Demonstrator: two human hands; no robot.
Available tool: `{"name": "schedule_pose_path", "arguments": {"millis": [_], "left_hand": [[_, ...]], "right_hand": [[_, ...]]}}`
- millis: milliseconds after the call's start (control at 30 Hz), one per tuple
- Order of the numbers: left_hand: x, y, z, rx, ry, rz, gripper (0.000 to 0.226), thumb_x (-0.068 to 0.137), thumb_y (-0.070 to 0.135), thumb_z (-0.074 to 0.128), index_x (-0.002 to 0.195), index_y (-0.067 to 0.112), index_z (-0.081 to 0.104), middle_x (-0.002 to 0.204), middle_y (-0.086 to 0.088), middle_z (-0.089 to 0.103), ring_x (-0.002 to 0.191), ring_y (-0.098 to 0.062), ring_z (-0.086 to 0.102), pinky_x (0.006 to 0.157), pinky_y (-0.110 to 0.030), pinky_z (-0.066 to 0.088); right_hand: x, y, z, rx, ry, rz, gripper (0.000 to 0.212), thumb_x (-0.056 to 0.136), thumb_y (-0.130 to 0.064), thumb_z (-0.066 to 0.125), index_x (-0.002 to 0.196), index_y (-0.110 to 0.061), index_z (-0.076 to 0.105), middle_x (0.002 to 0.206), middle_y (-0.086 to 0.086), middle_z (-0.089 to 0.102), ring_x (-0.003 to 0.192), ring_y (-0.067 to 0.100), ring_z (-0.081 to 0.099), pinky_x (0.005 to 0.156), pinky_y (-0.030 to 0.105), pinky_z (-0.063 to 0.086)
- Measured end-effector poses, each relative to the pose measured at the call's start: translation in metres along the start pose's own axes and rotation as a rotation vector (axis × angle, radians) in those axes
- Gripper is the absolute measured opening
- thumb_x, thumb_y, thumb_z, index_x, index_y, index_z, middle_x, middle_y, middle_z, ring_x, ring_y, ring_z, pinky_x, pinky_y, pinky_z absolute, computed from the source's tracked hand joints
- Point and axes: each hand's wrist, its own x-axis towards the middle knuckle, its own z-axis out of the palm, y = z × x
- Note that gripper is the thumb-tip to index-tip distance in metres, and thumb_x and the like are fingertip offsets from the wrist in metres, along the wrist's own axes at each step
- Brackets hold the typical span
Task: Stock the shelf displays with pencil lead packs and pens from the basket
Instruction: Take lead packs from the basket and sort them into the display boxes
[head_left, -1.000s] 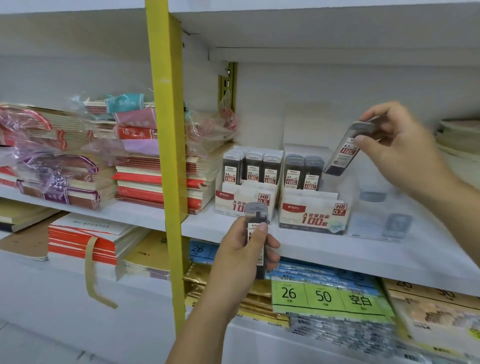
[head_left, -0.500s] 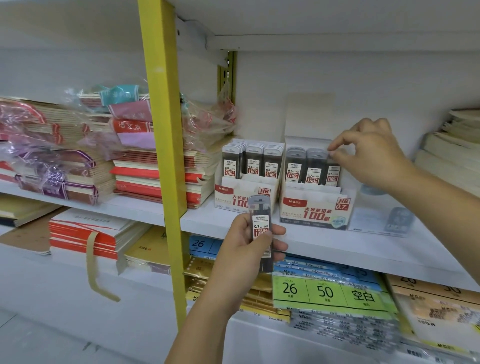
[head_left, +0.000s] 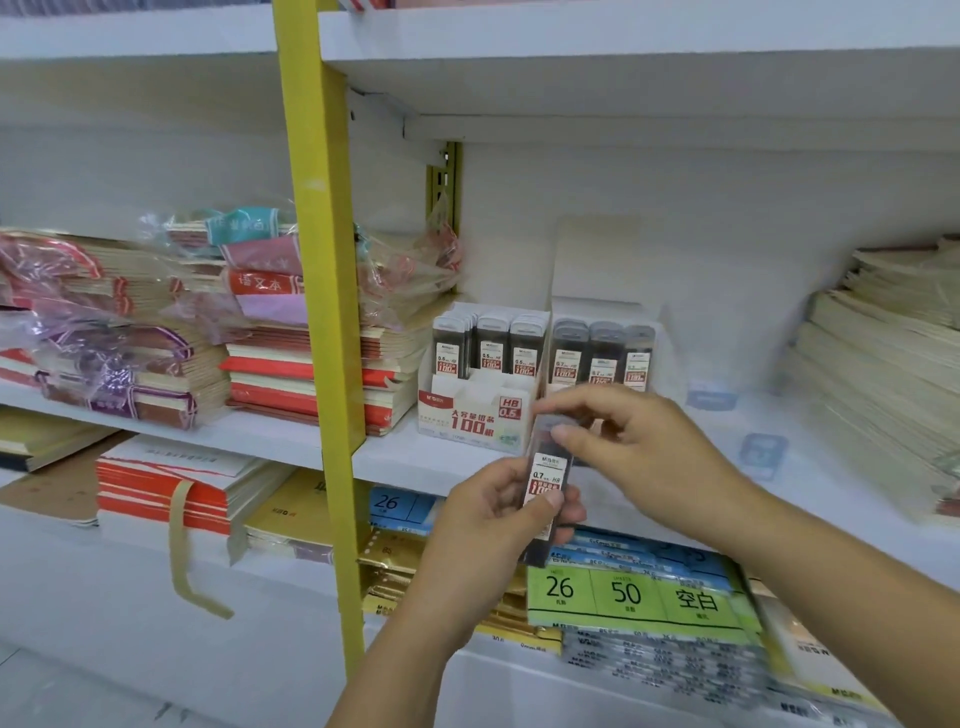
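Together, left hand (head_left: 491, 519) and right hand (head_left: 641, 449) on 1 lead pack (head_left: 546, 470).

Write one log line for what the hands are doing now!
left hand: holds dark plastic 0.7 pencil lead pack upright | right hand: pinches its top | white cardboard display box behind: three packs in front

Bright even light, soft shadows; edges bowed, perhaps slightly blurred
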Motion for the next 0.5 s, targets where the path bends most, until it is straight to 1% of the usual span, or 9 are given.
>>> {"name": "schedule_pose_path", "arguments": {"millis": [33, 100, 167, 200, 233, 300, 367, 433, 500], "left_hand": [[0.001, 0.001, 0.002, 0.008, 0.024, 0.011, 0.013, 0.096, 0.015, 0.065, 0.104, 0.022, 0.073, 0.093, 0.0, 0.079, 0.084, -0.014, 0.075, 0.068, -0.019, 0.057], [0.008, 0.0, 0.002, 0.101, 0.133, 0.091, 0.014, 0.092, 0.019, 0.07, 0.103, 0.029, 0.072, 0.095, 0.011, 0.077, 0.089, -0.005, 0.071, 0.072, -0.013, 0.054], [0.019, 0.005, 0.001, 0.45, 0.277, 0.273, 0.021, 0.092, 0.028, 0.071, 0.111, 0.036, 0.069, 0.108, 0.022, 0.068, 0.103, 0.006, 0.06, 0.083, -0.009, 0.048], [0.024, 0.009, 0.001, 0.658, 0.325, 0.387, 0.028, 0.092, 0.03, 0.07, 0.118, 0.036, 0.067, 0.117, 0.024, 0.062, 0.111, 0.005, 0.054, 0.092, -0.01, 0.043], [0.031, 0.013, 0.001, 0.834, 0.344, 0.494, 0.035, 0.091, 0.031, 0.07, 0.125, 0.033, 0.065, 0.125, 0.018, 0.058, 0.121, -0.001, 0.049, 0.102, -0.016, 0.038], [0.045, 0.015, 0.003, 1.087, 0.31, 0.613, 0.044, 0.092, 0.033, 0.069, 0.135, 0.028, 0.061, 0.142, 0.002, 0.055, 0.139, -0.019, 0.04, 0.117, -0.037, 0.03], [0.054, 0.015, 0.004, 1.226, 0.239, 0.588, 0.047, 0.096, 0.036, 0.063, 0.142, 0.031, 0.054, 0.155, -0.003, 0.045, 0.15, -0.026, 0.027, 0.124, -0.049, 0.013], [0.06, 0.012, 0.003, 1.265, 0.189, 0.553, 0.048, 0.098, 0.037, 0.058, 0.145, 0.034, 0.048, 0.158, -0.003, 0.04, 0.152, -0.025, 0.023, 0.125, -0.047, 0.002], [0.063, 0.009, 0.003, 1.289, 0.18, 0.553, 0.049, 0.098, 0.038, 0.057, 0.146, 0.035, 0.046, 0.158, -0.001, 0.042, 0.151, -0.024, 0.026, 0.124, -0.046, 0.001]], "right_hand": [[0.0, 0.001, -0.008, 0.055, 0.046, 0.013, 0.024, 0.09, -0.021, 0.066, 0.101, -0.042, 0.069, 0.094, -0.013, 0.072, 0.088, 0.0, 0.065, 0.081, 0.027, 0.054], [0.006, 0.006, -0.034, 0.138, 0.185, 0.033, 0.023, 0.09, -0.019, 0.066, 0.099, -0.04, 0.068, 0.088, -0.012, 0.074, 0.083, 0.004, 0.069, 0.075, 0.033, 0.055], [0.018, 0.013, -0.066, 0.156, 0.352, 0.014, 0.025, 0.091, -0.016, 0.065, 0.1, -0.039, 0.063, 0.083, -0.009, 0.073, 0.078, 0.007, 0.067, 0.072, 0.035, 0.052], [0.025, 0.017, -0.081, 0.129, 0.42, -0.005, 0.027, 0.091, -0.014, 0.066, 0.097, -0.04, 0.062, 0.08, -0.008, 0.071, 0.077, 0.009, 0.065, 0.075, 0.036, 0.051], [0.032, 0.021, -0.094, 0.052, 0.463, -0.026, 0.027, 0.09, -0.014, 0.067, 0.093, -0.04, 0.061, 0.078, -0.01, 0.069, 0.076, 0.007, 0.063, 0.079, 0.032, 0.05], [0.043, 0.028, -0.106, -0.201, 0.456, -0.056, 0.026, 0.088, -0.016, 0.07, 0.086, -0.04, 0.059, 0.079, -0.02, 0.064, 0.074, -0.008, 0.06, 0.077, 0.008, 0.044], [0.053, 0.032, -0.105, -0.392, 0.379, -0.076, 0.025, 0.087, -0.015, 0.07, 0.09, -0.037, 0.06, 0.079, -0.025, 0.059, 0.075, -0.017, 0.057, 0.07, -0.002, 0.038], [0.061, 0.037, -0.1, -0.507, 0.303, -0.099, 0.018, 0.086, -0.012, 0.071, 0.093, -0.027, 0.065, 0.081, -0.019, 0.057, 0.075, -0.007, 0.057, 0.069, -0.001, 0.036], [0.069, 0.042, -0.098, -0.553, 0.259, -0.096, 0.013, 0.086, -0.012, 0.071, 0.093, -0.023, 0.068, 0.084, -0.012, 0.058, 0.075, 0.003, 0.055, 0.071, 0.007, 0.037]]}}
